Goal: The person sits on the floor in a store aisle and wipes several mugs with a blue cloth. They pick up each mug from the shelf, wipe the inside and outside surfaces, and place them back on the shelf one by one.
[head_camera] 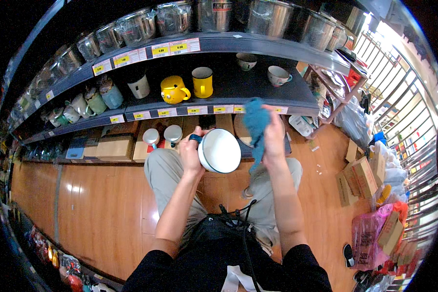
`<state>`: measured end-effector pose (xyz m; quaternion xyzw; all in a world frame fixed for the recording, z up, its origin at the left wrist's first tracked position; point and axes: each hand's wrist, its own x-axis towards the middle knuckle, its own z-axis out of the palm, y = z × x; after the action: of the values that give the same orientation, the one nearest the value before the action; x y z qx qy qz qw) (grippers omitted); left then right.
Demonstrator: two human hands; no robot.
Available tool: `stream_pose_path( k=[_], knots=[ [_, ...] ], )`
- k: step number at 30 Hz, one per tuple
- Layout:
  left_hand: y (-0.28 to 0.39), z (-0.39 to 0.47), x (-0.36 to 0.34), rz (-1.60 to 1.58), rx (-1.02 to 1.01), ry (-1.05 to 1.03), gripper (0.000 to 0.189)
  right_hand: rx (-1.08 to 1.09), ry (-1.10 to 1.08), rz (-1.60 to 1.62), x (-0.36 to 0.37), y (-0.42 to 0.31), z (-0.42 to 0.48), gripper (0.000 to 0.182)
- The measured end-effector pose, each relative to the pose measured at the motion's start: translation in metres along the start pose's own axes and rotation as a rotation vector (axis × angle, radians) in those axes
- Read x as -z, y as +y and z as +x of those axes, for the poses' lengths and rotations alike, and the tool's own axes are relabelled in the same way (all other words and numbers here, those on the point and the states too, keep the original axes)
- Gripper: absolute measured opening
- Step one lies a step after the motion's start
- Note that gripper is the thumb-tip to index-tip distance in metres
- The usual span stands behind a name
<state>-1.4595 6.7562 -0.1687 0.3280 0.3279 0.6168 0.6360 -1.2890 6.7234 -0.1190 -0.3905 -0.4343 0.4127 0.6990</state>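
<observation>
My left hand grips a white mug by its dark handle; the mug has a dark rim and its pale inside faces up at me. To its right, my right hand holds a crumpled teal cloth, apart from the mug. Beyond my hands, a yellow mug with cartoon eyes and a straight yellow mug stand on the dark middle shelf. Two light mugs, one with a blue handle and one with a dark handle, stand lower, near my left knee.
Metal pots in clear wrap line the upper shelf. A patterned cup stands at the middle shelf's right end. Cardboard boxes and a pink plastic bag lie on the wooden floor at right, beside metal railings.
</observation>
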Motion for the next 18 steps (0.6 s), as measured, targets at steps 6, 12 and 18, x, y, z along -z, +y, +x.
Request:
stream_pose_path(
  k=[6,12,18],
  knots=[
    [0.004,-0.007,-0.018,-0.138,0.05,0.093,0.018,0.078,-0.232,-0.65,-0.013,0.046,-0.003,0.033],
    [-0.014,0.013,0.003,0.088,-0.288,0.196,0.018,-0.022,-0.054,-0.6,0.008,0.088,-0.021,0.035],
    [-0.022,0.018,0.002,0.115,-0.409,0.254,0.017,-0.208,0.093,-0.128,0.007,0.067,-0.037,0.025]
  ],
)
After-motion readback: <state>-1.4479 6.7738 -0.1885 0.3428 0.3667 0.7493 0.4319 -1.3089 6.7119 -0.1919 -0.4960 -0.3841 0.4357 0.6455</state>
